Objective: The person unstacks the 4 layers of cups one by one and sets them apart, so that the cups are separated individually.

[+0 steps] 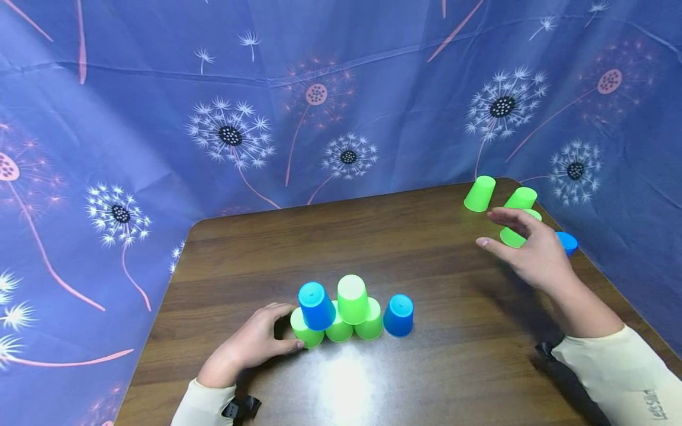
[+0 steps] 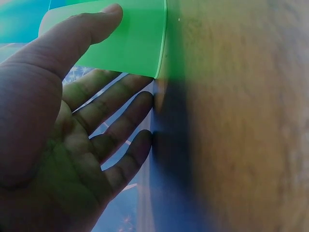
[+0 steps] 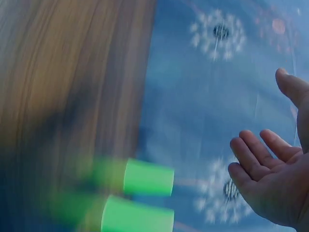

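My left hand (image 1: 261, 337) is at the leftmost green cup (image 1: 307, 335) of a small stack, thumb and forefinger at either side and the other fingers spread. Its thumb (image 2: 89, 30) overlaps that cup in the left wrist view. Upside-down green cups make the stack's lower row; a blue cup (image 1: 317, 307) and a green cup (image 1: 352, 300) rest on top. Another blue cup (image 1: 398, 316) stands just right of the row. My right hand (image 1: 535, 248) hovers with nothing in it, thumb and fingers apart, partly hiding a green cup (image 1: 512, 238) at the table's right side.
Two further green cups (image 1: 480, 194) (image 1: 522, 198) stand by the back right corner of the wooden table (image 1: 256, 254). Behind the right wrist, a blue cup (image 1: 567, 242) shows in part. A blue dandelion-print cloth (image 1: 399, 118) hangs behind the table and along its sides.
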### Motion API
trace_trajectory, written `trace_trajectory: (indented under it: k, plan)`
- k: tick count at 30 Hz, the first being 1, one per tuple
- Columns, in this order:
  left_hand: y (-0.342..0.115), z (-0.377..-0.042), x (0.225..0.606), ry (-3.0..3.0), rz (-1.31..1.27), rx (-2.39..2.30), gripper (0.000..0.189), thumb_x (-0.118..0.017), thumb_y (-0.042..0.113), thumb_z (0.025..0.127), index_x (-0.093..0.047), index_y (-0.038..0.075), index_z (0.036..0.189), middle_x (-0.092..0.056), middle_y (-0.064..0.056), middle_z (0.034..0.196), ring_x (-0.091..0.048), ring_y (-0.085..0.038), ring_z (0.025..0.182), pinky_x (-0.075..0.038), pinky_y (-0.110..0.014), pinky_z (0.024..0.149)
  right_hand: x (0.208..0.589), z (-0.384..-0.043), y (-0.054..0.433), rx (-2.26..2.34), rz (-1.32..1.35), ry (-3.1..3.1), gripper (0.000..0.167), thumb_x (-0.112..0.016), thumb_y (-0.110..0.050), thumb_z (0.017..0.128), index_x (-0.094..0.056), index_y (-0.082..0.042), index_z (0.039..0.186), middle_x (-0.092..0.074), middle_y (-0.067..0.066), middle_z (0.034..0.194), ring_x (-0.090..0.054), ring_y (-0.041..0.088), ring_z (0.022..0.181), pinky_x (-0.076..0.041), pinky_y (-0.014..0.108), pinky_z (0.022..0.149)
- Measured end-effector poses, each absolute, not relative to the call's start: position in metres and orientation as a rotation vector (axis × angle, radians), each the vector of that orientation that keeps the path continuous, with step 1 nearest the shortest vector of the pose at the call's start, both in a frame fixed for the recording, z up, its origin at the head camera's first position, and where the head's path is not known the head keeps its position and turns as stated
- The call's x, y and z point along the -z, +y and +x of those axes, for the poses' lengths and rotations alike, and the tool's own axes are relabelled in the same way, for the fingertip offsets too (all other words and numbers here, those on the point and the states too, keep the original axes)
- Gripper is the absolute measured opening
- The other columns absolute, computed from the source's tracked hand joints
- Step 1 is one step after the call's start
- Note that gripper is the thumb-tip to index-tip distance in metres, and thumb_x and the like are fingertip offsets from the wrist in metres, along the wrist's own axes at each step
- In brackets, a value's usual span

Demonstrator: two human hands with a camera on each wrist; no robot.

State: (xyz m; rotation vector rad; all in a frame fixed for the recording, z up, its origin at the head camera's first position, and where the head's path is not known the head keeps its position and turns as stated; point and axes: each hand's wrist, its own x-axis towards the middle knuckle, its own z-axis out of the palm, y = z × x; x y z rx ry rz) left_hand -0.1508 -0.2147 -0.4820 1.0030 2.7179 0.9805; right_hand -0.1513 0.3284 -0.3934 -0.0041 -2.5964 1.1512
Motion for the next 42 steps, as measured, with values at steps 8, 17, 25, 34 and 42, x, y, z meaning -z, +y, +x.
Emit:
trace_trajectory:
  k: [8, 17, 25, 34, 42]
  plan:
    - [-0.212, -0.152, 0.483, 2.707, 0.998, -0.977, 0.054, -0.091, 0.037, 0.082, -0.071, 0.019, 0.128, -0.071, 0.012, 0.121, -0.063, -0.011, 0.113, -0.053, -0.041, 0.100, 0.388, -0.150, 0.269, -1.397, 0.287, -2.588, 0.059, -0.083, -0.018, 0.093, -0.057, -0.016, 0.146, -0.064, 0.004, 0.140, -0.055, 0.023, 0.132, -0.040, 0.012, 0.102]
    - [-0.211, -0.152, 0.483, 2.693, 1.017, -0.980, 0.051, -0.092, 0.035, 0.082, -0.071, 0.020, 0.125, -0.071, 0.013, 0.120, -0.063, -0.013, 0.114, -0.052, -0.042, 0.101, 0.395, -0.146, 0.226, -1.487, 0.580, -2.554, 0.066, -0.087, -0.014, 0.088, -0.057, -0.020, 0.146, -0.066, -0.001, 0.139, -0.058, 0.022, 0.131, -0.039, 0.020, 0.109]
    - [-0.212, -0.152, 0.483, 2.702, 1.028, -0.977, 0.049, -0.092, 0.035, 0.081, -0.071, 0.022, 0.124, -0.071, 0.014, 0.118, -0.063, -0.012, 0.112, -0.053, -0.041, 0.100, 0.401, -0.149, 0.198, -1.530, 0.740, -2.552, 0.067, -0.089, -0.019, 0.086, -0.057, -0.015, 0.145, -0.066, -0.004, 0.139, -0.060, 0.024, 0.130, -0.042, 0.039, 0.113]
    - [-0.212, -0.150, 0.480, 2.705, 1.012, -0.976, 0.051, -0.093, 0.032, 0.081, -0.071, 0.019, 0.125, -0.072, 0.012, 0.120, -0.063, -0.013, 0.114, -0.053, -0.042, 0.101, 0.395, -0.150, 0.169, -1.566, 0.832, -2.595, 0.069, -0.090, -0.031, 0.086, -0.058, -0.022, 0.145, -0.063, -0.008, 0.142, -0.052, 0.016, 0.137, -0.036, 0.060, 0.115]
    - [-0.212, -0.151, 0.479, 2.709, 0.989, -0.960, 0.053, -0.093, 0.031, 0.080, -0.071, 0.017, 0.126, -0.072, 0.010, 0.121, -0.063, -0.013, 0.115, -0.053, -0.042, 0.101, 0.393, -0.148, 0.151, -1.510, 0.876, -2.652, 0.070, -0.090, -0.040, 0.084, -0.059, -0.026, 0.145, -0.060, -0.013, 0.143, -0.048, 0.016, 0.141, -0.038, 0.060, 0.114]
